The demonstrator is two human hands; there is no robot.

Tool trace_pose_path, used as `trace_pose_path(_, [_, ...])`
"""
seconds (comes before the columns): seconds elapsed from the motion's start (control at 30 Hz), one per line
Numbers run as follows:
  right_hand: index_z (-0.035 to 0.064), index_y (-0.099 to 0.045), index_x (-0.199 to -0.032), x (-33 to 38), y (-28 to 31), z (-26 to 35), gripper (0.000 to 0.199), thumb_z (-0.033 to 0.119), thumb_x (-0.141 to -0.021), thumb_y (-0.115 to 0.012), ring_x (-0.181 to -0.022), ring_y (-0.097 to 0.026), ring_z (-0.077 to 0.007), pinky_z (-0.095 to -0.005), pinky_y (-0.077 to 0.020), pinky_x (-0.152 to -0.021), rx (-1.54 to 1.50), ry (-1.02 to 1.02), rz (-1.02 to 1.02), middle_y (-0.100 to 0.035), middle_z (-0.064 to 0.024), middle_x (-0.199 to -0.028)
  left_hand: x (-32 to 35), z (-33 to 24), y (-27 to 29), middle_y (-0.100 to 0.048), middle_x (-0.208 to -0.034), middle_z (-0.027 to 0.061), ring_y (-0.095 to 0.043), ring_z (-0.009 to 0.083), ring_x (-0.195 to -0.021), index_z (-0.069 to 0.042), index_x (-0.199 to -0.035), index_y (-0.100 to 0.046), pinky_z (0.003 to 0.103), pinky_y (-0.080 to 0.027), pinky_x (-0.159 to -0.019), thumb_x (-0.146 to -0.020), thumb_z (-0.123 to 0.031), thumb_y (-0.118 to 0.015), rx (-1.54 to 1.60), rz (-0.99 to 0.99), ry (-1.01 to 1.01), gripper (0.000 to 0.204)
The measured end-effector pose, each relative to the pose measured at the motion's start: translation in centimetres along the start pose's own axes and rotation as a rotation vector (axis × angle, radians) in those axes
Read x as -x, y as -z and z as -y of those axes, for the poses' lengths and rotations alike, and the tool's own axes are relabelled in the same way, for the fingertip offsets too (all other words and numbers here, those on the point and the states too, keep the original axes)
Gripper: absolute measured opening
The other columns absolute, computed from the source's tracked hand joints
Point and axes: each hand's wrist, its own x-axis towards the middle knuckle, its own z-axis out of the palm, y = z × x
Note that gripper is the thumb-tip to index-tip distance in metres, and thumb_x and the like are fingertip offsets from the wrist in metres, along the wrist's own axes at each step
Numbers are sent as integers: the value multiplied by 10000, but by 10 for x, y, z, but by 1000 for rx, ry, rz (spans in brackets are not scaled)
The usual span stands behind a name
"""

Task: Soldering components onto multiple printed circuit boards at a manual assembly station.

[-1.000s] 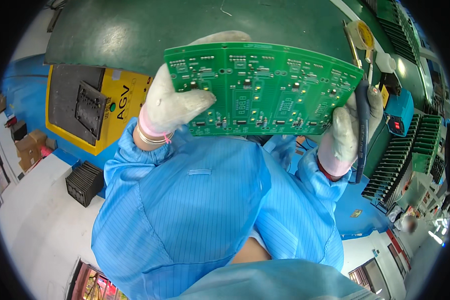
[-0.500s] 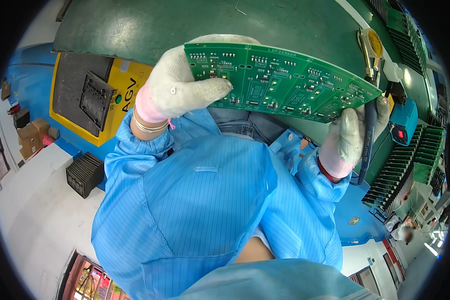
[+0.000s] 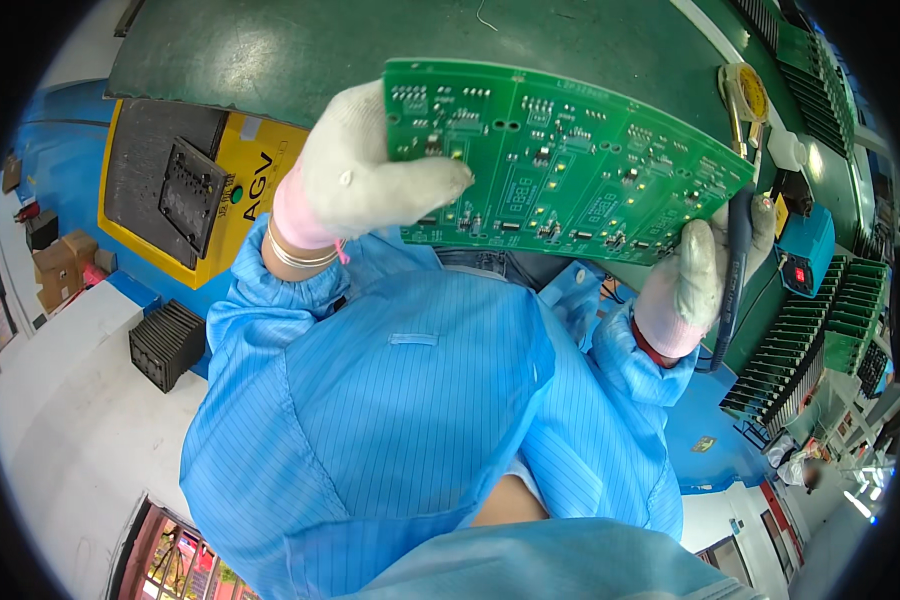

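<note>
A green circuit board (image 3: 570, 165), studded with small components, is held tilted in front of my chest with its populated face toward me. My left hand (image 3: 365, 175), in a white glove with a pink cuff, is closed on the board's left end; its thumb lies across the face and the other fingers are hidden behind. At the lower right corner my gloved right hand (image 3: 705, 268) is closed around the dark handle of a soldering iron (image 3: 738, 255). Its fingers also meet the board's right end.
A green work table (image 3: 270, 50) spans the far side. On the right stand a teal soldering station (image 3: 808, 250) with a red display, a round yellow container (image 3: 747, 95) and racks of upright boards (image 3: 800, 345). A yellow cart (image 3: 210, 270) stands left, near a black ribbed box (image 3: 168, 345).
The board has tilted, so more of its face shows, and its upper left edge has risen while its lower edge has dropped. Both hands keep their hold.
</note>
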Motion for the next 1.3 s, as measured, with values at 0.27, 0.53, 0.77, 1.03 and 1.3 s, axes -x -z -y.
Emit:
trace_pose_path(0.27, [28,-315,-1304,11,36,-49,572,57,-830,-633,-1049,-540,-217,-355,-396,-949,127,-122,-209,-560,-153,-1138,-67,40,40,-608,-1119,143,-610,164,-935,14,-1346,-387,260,-504,-753,-778,-134,-648,-1031,-249,-114,643])
trace_pose_path(0.53, [-4,-313,-1298,14,52,-68,632,85,-803,-695,-823,-569,-147,-268,-472,-700,543,-144,-256,-540,-165,-1109,-141,41,67,-586,-1093,105,-573,282,-979,-79,-985,-642,346,-471,-842,-783,-155,-609,-1493,197,-478,218])
trace_pose_path(0.77, [38,-407,-1276,11,56,-73,573,-31,-775,-676,-770,-566,-116,-246,-492,-658,787,-214,-236,-558,-133,-1102,-163,34,58,-554,-898,85,-570,273,-835,-72,-816,-579,353,-477,-721,-794,-135,-602,-1535,375,-365,71])
trace_pose_path(1.03, [52,-409,-1246,-5,65,-83,550,75,-790,-714,-884,-600,-191,-308,-494,-775,728,-28,-261,-586,-160,-1092,-181,36,69,-548,-905,101,-563,306,-819,-77,-844,-605,378,-472,-723,-748,-98,-642,-1391,461,-289,105])
trace_pose_path(1.3, [52,-422,-1254,-14,76,-95,491,102,-832,-668,-921,-635,-257,-372,-519,-848,697,129,-202,-620,-204,-1028,-182,51,58,-545,-908,100,-564,283,-753,-60,-815,-530,357,-481,-638,-725,-54,-635,-1591,466,-395,138])
